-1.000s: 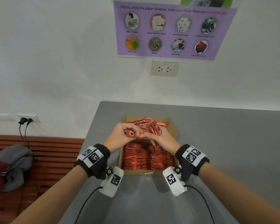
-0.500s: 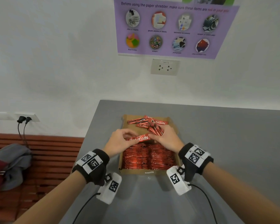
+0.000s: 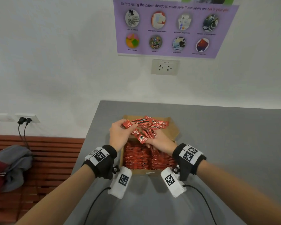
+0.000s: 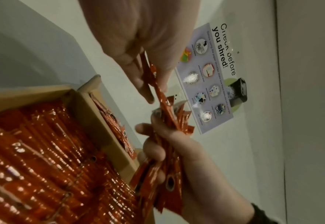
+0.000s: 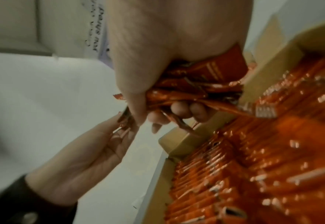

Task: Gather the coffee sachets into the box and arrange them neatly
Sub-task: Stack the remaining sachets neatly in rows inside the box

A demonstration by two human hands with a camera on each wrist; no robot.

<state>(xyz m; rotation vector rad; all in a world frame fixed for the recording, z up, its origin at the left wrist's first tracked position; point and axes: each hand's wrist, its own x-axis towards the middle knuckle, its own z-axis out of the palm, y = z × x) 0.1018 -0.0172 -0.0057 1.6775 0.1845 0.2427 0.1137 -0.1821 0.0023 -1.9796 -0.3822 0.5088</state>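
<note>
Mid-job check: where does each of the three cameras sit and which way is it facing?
Head: on the person's head, looking forward and down at the box on the grey table; both forearms and hands show.
Left wrist: on the left wrist, looking along the left hand towards the wall poster.
Right wrist: on the right wrist, looking along the right hand over the packed sachets.
All three share the box and both hands.

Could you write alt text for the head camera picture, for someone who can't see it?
Two hands sort red coffee sachets over an open cardboard box packed with neat rows. The left hand pinches one sachet; the right hand grips a bundle.
</note>
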